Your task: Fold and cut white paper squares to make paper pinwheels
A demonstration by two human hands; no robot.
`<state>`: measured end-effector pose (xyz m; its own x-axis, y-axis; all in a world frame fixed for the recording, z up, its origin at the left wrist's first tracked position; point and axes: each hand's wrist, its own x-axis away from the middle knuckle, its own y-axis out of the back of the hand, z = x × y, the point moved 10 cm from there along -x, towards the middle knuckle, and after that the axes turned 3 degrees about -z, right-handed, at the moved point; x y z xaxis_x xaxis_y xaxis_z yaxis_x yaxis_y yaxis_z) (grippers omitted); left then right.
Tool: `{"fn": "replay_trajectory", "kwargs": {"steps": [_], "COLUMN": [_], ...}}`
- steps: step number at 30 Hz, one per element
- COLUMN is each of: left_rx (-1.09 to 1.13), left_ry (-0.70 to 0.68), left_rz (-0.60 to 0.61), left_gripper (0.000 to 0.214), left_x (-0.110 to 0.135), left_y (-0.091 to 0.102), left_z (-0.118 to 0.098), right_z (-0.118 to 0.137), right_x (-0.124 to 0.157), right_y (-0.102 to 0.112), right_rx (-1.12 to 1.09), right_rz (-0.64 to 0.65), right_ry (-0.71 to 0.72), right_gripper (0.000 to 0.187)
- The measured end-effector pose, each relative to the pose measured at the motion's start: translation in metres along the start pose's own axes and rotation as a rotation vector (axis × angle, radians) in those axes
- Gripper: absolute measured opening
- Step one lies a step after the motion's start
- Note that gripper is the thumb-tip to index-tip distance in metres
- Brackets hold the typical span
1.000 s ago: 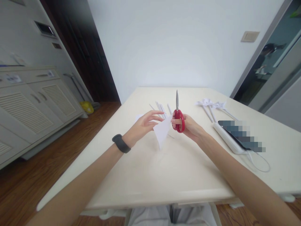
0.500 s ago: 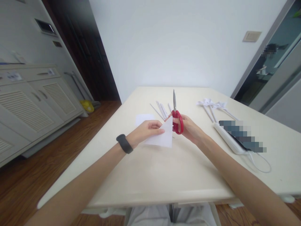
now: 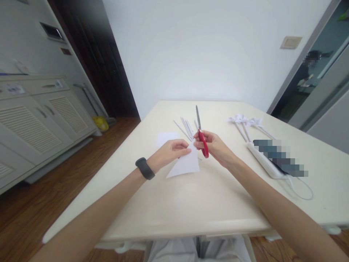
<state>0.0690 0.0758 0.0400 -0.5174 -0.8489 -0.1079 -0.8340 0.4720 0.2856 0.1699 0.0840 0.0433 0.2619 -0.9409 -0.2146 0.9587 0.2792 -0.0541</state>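
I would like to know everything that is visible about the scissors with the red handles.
The scissors have slim, silvery blades that look like metal, and glossy red handles, perhaps plastic. The blades appear closed, pointing away from the person and slightly leftward. The right hand holds them by the handles, seemingly above the cream table, just right of the white paper. Whether they touch that paper is unclear.

Readable text: none | drawer labels (image 3: 15, 89) on cabinet (image 3: 20, 123): too blurred
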Motion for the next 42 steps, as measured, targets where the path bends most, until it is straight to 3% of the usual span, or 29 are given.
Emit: {"fn": "replay_trajectory", "kwargs": {"steps": [9, 16, 25, 33, 37, 42], "left_rx": [-0.056, -0.149, -0.163, -0.160, -0.071, 0.045], "left_ry": [-0.052, -0.029, 0.019, 0.136, 0.197, 0.298], "left_rz": [0.003, 0.162, 0.090, 0.081, 0.057, -0.031], "left_gripper": [0.023, 0.029, 0.026, 0.021, 0.023, 0.025], "left_x": [0.003, 0.006, 0.006, -0.002, 0.000, 0.002], "left_y": [-0.002, -0.021, -0.009, -0.009, -0.013, -0.010], "left_z": [-0.011, 0.001, -0.001, 0.017, 0.026, 0.042], "right_z": [0.002, -0.002, 0.005, 0.008, -0.006, -0.047], "right_x": [0.005, 0.005, 0.004, -0.006, -0.006, 0.012], "right_y": [-0.008, -0.012, -0.004, 0.009, 0.016, 0.017], "right_rx": [0.030, 0.034, -0.011, 0.100, 0.090, 0.057], "right_rz": [0.024, 0.026, -0.052, -0.124, -0.072, 0.086], "right_ry": [-0.009, -0.024, 0.003, -0.063, -0.121, -0.305], "right_gripper": [0.022, 0.019, 0.020, 0.018, 0.019, 0.040]}}
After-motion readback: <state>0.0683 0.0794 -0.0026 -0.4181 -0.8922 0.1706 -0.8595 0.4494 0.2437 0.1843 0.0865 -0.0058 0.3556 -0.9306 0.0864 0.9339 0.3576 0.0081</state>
